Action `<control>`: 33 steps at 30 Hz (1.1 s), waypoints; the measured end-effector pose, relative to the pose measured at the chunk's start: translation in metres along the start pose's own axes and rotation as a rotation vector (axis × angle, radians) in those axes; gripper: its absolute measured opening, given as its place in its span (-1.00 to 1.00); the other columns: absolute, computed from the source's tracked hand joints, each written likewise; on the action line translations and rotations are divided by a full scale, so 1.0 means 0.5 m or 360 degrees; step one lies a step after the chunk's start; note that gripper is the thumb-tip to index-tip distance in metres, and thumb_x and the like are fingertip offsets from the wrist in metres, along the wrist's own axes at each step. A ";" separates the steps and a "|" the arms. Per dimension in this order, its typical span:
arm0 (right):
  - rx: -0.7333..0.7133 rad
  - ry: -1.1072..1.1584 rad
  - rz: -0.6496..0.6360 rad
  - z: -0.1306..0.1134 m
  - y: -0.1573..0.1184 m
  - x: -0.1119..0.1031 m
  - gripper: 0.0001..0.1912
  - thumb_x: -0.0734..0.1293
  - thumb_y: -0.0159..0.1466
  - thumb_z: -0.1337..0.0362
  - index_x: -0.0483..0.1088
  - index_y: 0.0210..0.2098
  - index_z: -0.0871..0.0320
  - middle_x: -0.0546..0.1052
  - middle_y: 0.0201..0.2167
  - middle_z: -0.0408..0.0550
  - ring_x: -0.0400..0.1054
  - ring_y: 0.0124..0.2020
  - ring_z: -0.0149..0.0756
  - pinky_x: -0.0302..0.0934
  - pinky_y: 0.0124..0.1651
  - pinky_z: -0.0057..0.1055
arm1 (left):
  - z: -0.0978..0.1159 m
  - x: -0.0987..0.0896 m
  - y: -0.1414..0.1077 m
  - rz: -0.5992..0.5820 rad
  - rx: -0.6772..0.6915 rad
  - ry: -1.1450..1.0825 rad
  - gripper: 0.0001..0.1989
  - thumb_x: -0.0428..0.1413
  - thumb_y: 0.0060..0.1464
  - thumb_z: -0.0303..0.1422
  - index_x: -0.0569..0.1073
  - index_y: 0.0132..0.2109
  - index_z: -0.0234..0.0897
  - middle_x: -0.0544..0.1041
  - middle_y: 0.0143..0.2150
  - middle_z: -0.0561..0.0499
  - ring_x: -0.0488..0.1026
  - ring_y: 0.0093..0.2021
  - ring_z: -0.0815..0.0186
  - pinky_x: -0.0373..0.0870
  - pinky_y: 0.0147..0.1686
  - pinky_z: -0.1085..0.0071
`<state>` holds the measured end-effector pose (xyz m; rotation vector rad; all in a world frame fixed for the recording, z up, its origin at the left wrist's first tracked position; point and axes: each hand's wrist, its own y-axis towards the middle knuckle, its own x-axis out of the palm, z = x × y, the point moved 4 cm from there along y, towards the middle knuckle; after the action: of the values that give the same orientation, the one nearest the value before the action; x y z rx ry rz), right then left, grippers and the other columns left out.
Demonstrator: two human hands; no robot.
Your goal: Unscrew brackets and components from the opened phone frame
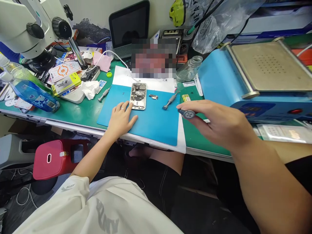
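Head view: an opened smartphone (pixel 138 96) lies on a blue mat (pixel 156 128), the left hand (pixel 121 119) spread at its lower-left corner, the right hand (pixel 216 122) gripping a screwdriver (pixel 188 114). Likely light, rigid, its innards fragile, the phone is best held by its frame.

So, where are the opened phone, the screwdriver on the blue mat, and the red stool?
Opened phone (pixel 138 96): head view, on its exposed insides.
Screwdriver (pixel 170 101): head view, on its handle.
Red stool (pixel 54 162): head view, on its seat.
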<state>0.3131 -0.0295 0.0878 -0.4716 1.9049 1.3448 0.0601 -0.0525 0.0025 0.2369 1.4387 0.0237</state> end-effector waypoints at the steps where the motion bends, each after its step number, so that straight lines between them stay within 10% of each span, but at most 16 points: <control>1: -0.0012 -0.0005 0.0007 -0.003 0.001 -0.004 -0.66 0.34 0.32 0.49 0.37 0.06 0.11 0.63 -0.11 0.02 0.57 -0.06 -0.21 0.48 0.06 -0.31 | 0.000 0.000 0.000 0.0004 0.0001 -0.0002 -0.42 -0.05 0.37 -0.12 0.23 0.38 -0.36 0.29 0.38 -0.21 0.18 0.34 -0.03 0.18 0.27 0.06; 21: -0.0048 0.0064 -0.0033 0.009 0.008 0.043 -0.47 0.38 0.26 0.53 0.34 0.16 0.05 0.64 -0.11 0.05 0.59 -0.13 -0.16 0.55 -0.08 -0.21 | 0.005 0.001 0.000 -0.0041 0.0023 -0.0071 -0.40 -0.03 0.36 -0.10 0.24 0.37 -0.40 0.26 0.40 -0.25 0.16 0.36 -0.07 0.13 0.28 0.03; 28: 0.0154 0.0343 0.0236 0.058 0.037 0.112 -0.15 0.35 0.32 0.38 -0.10 0.41 -0.32 0.57 -0.08 -0.13 0.59 -0.21 -0.18 0.58 -0.20 -0.07 | 0.006 -0.001 -0.004 -0.0059 0.0046 -0.0114 -0.38 -0.05 0.37 -0.08 0.22 0.38 -0.44 0.26 0.40 -0.27 0.15 0.36 -0.08 0.13 0.28 0.03; 33: 0.0198 0.0453 0.0252 0.078 0.096 0.194 -0.30 0.35 0.34 0.33 0.03 0.34 -0.24 0.47 0.17 -0.07 0.59 -0.12 -0.21 0.60 -0.22 -0.22 | 0.007 -0.007 -0.007 -0.0039 0.0077 -0.0127 -0.44 -0.04 0.37 -0.10 0.28 0.35 -0.33 0.25 0.40 -0.26 0.16 0.37 -0.09 0.16 0.26 0.01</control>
<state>0.2318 0.0360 0.0394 -0.4782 2.2864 1.3027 0.0625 -0.0569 0.0057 0.2571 1.3634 -0.0401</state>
